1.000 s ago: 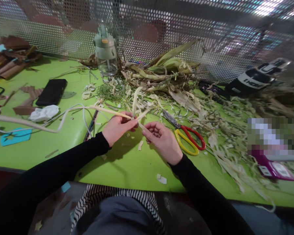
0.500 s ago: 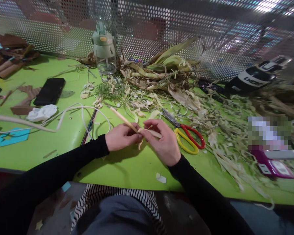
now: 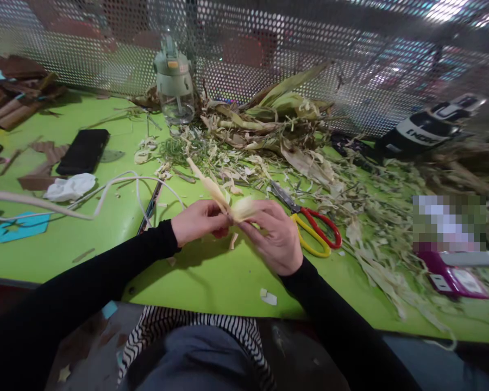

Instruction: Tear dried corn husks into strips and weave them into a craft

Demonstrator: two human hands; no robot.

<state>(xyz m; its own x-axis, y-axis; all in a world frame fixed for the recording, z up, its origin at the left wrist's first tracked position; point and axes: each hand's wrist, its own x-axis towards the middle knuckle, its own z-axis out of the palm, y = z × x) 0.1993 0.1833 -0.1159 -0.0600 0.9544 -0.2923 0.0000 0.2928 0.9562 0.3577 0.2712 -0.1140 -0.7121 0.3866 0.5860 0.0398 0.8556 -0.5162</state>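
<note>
A pale yellow corn husk strip [image 3: 209, 185] runs up and to the left from between my hands, its far end narrow. My left hand [image 3: 202, 221] is closed in a pinch around its lower part. From the right, my right hand [image 3: 274, 232] grips the husk's other end between thumb and fingers, where a wide pale fold shows at the fingertips. Both hands almost meet above the green table [image 3: 212, 279]. Just right of my right hand lies a pair of scissors [image 3: 313, 231] with one red and one yellow handle, blades pointing up and left.
Dried husks [image 3: 269, 122] and shreds cover the back and right. A clear bottle [image 3: 175, 89] stands behind; a black bottle [image 3: 421, 127] leans at right. Left are a phone [image 3: 84, 151], crumpled tissue [image 3: 70, 187], white cable [image 3: 100, 203] and blue paper [image 3: 23, 227]. A purple packet [image 3: 456, 274] lies right.
The husk between my hands now looks wider and more spread, its far end higher up. My right fingers have shifted into a flatter grip, with a pale fold at their tips.
</note>
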